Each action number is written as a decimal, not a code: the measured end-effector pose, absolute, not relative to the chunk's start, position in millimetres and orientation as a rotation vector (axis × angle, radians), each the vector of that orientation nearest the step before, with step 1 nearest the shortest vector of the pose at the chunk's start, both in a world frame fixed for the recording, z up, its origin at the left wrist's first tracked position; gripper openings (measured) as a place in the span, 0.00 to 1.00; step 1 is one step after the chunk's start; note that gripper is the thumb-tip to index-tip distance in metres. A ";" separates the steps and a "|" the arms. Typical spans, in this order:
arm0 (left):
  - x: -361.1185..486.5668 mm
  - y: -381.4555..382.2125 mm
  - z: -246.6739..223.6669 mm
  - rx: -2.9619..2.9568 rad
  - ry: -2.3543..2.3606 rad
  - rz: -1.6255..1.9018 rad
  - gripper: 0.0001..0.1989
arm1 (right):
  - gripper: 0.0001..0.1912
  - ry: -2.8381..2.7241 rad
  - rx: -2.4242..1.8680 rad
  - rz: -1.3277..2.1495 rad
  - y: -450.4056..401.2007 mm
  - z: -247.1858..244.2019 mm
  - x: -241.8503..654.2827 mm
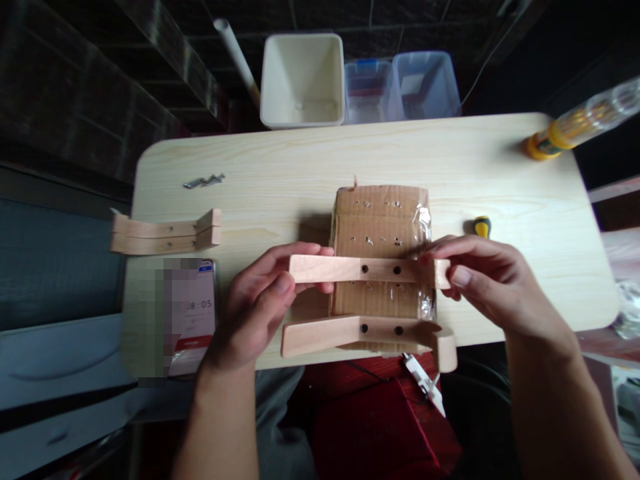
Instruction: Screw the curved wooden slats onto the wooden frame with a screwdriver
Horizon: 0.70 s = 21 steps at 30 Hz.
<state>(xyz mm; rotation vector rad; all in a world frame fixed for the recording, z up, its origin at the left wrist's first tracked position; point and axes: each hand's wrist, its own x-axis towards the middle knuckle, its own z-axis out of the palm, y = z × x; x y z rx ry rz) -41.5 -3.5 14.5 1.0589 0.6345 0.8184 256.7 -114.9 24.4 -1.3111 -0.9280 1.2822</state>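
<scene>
A pale wooden piece (325, 269) with two dark holes lies across a cardboard box (380, 223). My left hand (263, 293) pinches its left end, and my right hand (483, 277) grips its right end. Nearer the table's front edge, a second wooden piece (325, 333) of like shape rests across the box, touched by neither hand. The box top shows several small punctured holes, with clear tape along its right side.
Two joined wooden pieces (167, 235), several screws (204, 181) and a phone (193, 320) lie at left. A yellow-black screwdriver handle (482, 227) and a clear yellow-based tube (575, 127) are at right. Bins (303, 80) stand behind the table (280, 160).
</scene>
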 end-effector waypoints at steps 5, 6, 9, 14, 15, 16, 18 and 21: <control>-40.6 -3.7 14.4 1.060 0.630 0.824 0.16 | 0.10 -0.916 -1.317 1.298 -115.1 25.2 256.3; -40.8 -3.8 14.0 1.065 0.636 0.822 0.16 | 0.10 -0.913 -1.322 1.298 -115.2 25.2 256.4; -43.2 -4.4 12.3 1.081 0.670 0.810 0.17 | 0.11 -0.912 -1.328 1.293 -115.6 25.1 256.7; -48.7 -5.5 9.6 1.102 0.706 0.817 0.17 | 0.10 -0.935 -1.329 1.289 -115.4 25.7 257.1; -49.0 -5.6 9.5 1.105 0.715 0.819 0.17 | 0.11 -0.940 -1.331 1.286 -115.2 25.7 257.2; -49.0 -5.7 9.6 1.108 0.721 0.819 0.17 | 0.11 -0.942 -1.334 1.282 -115.1 25.7 257.2; -47.5 -5.7 10.3 1.114 0.719 0.821 0.17 | 0.11 -0.940 -1.338 1.273 -115.2 25.1 256.9; -43.2 -5.4 11.8 1.103 0.683 0.838 0.16 | 0.11 -0.897 -1.328 1.241 -115.9 24.1 255.9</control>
